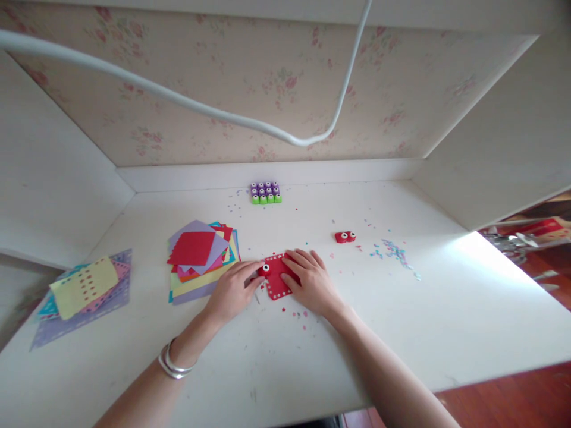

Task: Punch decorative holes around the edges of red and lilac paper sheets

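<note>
A sheet of red paper (277, 285) lies on the white table, with small punched holes along its top, left and bottom edges. At its left edge, my left hand (234, 291) grips a small red paper punch (264, 269) between thumb and fingers, its round white button facing up. My right hand (312, 282) rests on the right part of the sheet, fingers stretched out and pressing it flat, covering that side. Tiny red and pink paper bits (304, 314) are scattered just below the sheet.
Two red punches (345, 237) stand at right; several purple and green punches (266, 193) line the back. Stacked coloured paper (191, 249) lies left of my hands, punched sheets (84, 288) farther left. Confetti (397, 252) lies at right. A white cable (200, 107) hangs above.
</note>
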A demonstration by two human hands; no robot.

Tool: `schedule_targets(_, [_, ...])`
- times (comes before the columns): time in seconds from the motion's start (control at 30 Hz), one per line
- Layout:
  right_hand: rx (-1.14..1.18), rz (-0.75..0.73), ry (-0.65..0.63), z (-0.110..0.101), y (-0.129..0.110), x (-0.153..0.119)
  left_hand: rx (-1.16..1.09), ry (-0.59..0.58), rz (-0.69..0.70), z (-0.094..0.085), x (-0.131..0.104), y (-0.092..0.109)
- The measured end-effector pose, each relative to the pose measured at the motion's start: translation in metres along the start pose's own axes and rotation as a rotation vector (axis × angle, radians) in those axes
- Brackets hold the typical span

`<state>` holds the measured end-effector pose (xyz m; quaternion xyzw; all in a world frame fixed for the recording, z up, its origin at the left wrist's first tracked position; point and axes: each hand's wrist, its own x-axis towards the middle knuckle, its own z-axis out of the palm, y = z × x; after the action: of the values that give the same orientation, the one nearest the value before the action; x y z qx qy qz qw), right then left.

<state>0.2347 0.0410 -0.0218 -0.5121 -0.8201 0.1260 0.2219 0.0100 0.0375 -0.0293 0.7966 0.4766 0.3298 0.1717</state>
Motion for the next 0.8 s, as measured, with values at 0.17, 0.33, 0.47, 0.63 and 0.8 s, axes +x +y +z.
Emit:
schedule_targets(0.17, [-0.002, -0.001, -0.002, 0.000, 0.001, 0.000, 0.000, 0.002, -0.004, 0.000, 0.000, 0.001])
schedule_targets(0.33, [-0.001, -0.005, -0.003, -0.002, 0.000, 0.000, -0.008, -0.008, -0.036, -0.006, 0.003, 0.009])
schedule_targets(0.47, [-0.001, -0.006, -0.004, -0.003, -0.001, 0.000, -0.025, 0.031, -0.121, -0.012, 0.011, 0.017])
schedule_targets(0.63, [-0.006, -0.005, -0.003, -0.004, -0.001, -0.001, -0.081, -0.055, -0.157, -0.011, 0.023, 0.021])
schedule_targets(0.8, [-0.006, -0.006, -0.002, -0.004, -0.001, -0.001, -0.080, -0.107, -0.217, -0.007, 0.028, 0.023])
